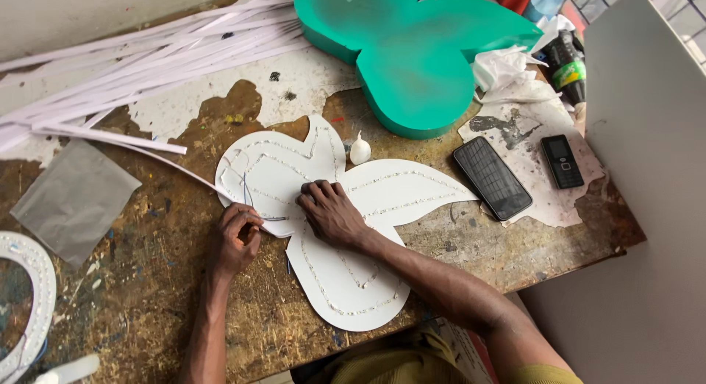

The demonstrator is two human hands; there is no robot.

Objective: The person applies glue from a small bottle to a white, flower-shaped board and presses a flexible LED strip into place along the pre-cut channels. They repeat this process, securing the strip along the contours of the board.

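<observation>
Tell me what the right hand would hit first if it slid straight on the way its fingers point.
The right hand lies flat on the white cutout, fingers pointing up and left across it. Going on, it would likely cross the glue-beaded lobe, then reach the pile of white strips. Depth is unclear.

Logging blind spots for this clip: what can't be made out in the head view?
- The left hand curls over whatever thin thing it pinches; too small to identify.
- The right hand covers the middle of the white cutout.
- The green shape is cut off by the top edge.
- The white ring runs off the left edge.
</observation>
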